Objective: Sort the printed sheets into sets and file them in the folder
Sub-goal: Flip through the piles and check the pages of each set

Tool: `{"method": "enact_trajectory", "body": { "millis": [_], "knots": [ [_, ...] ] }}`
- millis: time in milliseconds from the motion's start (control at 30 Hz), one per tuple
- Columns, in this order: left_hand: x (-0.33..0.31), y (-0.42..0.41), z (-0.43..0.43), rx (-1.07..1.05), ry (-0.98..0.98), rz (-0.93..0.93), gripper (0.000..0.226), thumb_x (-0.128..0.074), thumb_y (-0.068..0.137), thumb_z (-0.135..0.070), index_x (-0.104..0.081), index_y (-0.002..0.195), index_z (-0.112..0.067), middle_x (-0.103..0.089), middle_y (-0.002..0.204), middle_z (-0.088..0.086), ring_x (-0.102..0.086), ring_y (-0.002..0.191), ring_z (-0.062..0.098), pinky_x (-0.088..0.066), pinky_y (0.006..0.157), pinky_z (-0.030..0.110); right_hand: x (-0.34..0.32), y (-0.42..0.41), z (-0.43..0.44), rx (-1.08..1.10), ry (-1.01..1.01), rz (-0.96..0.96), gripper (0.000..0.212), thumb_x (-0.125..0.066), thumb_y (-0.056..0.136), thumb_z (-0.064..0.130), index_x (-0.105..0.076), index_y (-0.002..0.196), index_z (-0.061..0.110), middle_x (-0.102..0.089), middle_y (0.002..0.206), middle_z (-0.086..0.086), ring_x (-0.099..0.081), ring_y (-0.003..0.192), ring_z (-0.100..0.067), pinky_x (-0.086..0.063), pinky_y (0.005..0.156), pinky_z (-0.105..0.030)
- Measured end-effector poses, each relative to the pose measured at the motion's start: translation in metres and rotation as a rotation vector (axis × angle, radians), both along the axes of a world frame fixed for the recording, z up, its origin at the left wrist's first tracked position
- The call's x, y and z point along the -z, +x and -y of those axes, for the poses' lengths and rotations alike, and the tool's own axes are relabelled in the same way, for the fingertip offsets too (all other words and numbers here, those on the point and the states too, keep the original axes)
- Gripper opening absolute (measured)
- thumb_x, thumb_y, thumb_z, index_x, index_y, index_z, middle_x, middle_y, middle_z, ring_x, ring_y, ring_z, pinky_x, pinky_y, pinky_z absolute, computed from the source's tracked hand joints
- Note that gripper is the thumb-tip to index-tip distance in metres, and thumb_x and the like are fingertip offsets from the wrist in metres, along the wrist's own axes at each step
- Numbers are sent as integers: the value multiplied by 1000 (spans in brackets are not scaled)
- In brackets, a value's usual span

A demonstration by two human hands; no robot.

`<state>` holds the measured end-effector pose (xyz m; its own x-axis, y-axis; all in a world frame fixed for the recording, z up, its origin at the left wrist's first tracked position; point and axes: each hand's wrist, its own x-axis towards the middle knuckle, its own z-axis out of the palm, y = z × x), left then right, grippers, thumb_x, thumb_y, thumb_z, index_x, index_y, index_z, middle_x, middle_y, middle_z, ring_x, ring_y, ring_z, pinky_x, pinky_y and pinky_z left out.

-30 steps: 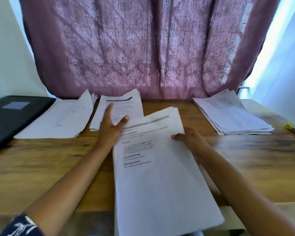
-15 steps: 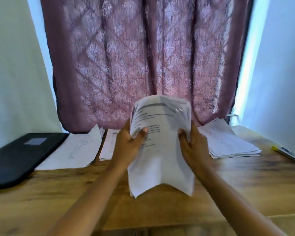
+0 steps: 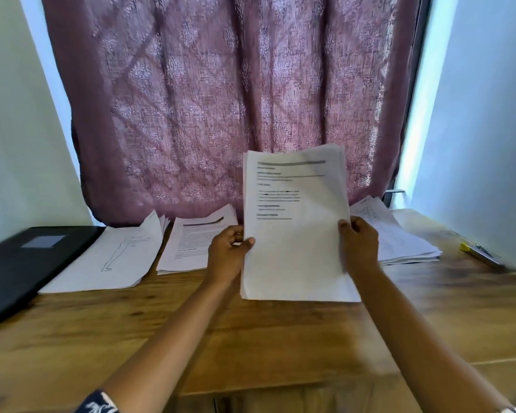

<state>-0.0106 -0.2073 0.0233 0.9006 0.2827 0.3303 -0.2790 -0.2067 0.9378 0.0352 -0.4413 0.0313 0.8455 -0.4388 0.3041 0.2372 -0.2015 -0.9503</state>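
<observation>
Through my head camera, I hold the sheaf of printed sheets (image 3: 295, 234) upright over the middle of the wooden desk (image 3: 251, 338). Its long axis is vertical, with the heading on top and the print facing me. My left hand (image 3: 225, 257) and right hand (image 3: 359, 248) each grip a side edge, fingers (image 3: 249, 241) curled round the thin white paper. Flat on the grained desk lie the matte black folder (image 3: 27, 263) at far left, a figure-drawing pile (image 3: 111, 257), a text pile (image 3: 191, 245) and, to the right, a thicker fanned pile (image 3: 399, 236), before a patterned mauve curtain (image 3: 221, 99).
</observation>
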Motion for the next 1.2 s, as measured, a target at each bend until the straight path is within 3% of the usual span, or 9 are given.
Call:
{"method": "enact_trajectory", "body": {
  "millis": [233,367,500,667,800,900,1033,1133,1200],
  "knots": [
    [2,103,21,23,138,-222,27,-70,83,-1,-70,109,-5,-71,108,9,-65,88,15,-48,63,9,-1,101,26,11,-206,-245,17,-58,85,10,-72,94,6,-67,90,-16,-61,88,-32,-49,82,-33],
    [13,144,14,-44,317,-328,27,-71,82,-3,-72,109,-5,-71,108,10,-66,88,19,-51,72,21,26,151,8,-19,-283,-346,25,-58,86,8,-69,109,6,-67,110,-17,-61,104,-34,-47,87,-31],
    [23,163,1,-108,470,-364,25,-70,83,-7,-73,108,-7,-70,112,9,-65,100,24,-50,86,30,44,175,-9,-49,-401,-368,42,-52,87,6,-60,127,17,-62,122,-16,-58,110,-35,-46,88,-31],
    [30,166,0,-122,667,-427,22,-60,92,-18,-68,106,-2,-67,108,13,-63,97,29,-44,74,29,58,189,-23,-66,-500,-350,45,-50,85,2,-58,126,19,-61,124,-11,-57,112,-31,-44,89,-31],
    [20,153,12,-139,877,-398,37,-52,97,-32,-60,119,-5,-62,123,14,-58,110,34,-45,83,34,59,190,-29,-77,-553,-335,43,-54,85,8,-55,127,15,-58,127,-9,-53,117,-29,-42,93,-30],
    [4,143,34,-158,996,-291,45,-49,98,-37,-51,135,-11,-55,136,11,-52,122,32,-43,96,37,45,181,-10,-44,-630,-252,38,-50,93,23,-52,128,8,-57,128,-15,-49,118,-35,-39,94,-36],
    [1,142,99,81,938,-156,48,-50,97,-39,-48,140,-16,-48,144,6,-46,130,28,-38,103,34,34,163,59,47,-708,-228,48,-56,93,24,-46,136,7,-52,136,-14,-42,126,-34,-34,101,-35],
    [17,147,159,250,912,-155,46,-52,96,-38,-49,137,-19,-54,137,10,-50,125,30,-43,99,36,42,155,119,129,-790,-327,50,-58,91,23,-47,135,2,-52,135,-19,-46,124,-36,-35,101,-36],
    [30,155,192,288,967,-173,56,-48,97,-43,-39,146,-17,-43,148,13,-40,135,30,-34,109,36,47,153,151,171,-813,-413,50,-59,90,23,-48,130,-4,-54,130,-25,-49,120,-39,-36,100,-36]
  ]
}}
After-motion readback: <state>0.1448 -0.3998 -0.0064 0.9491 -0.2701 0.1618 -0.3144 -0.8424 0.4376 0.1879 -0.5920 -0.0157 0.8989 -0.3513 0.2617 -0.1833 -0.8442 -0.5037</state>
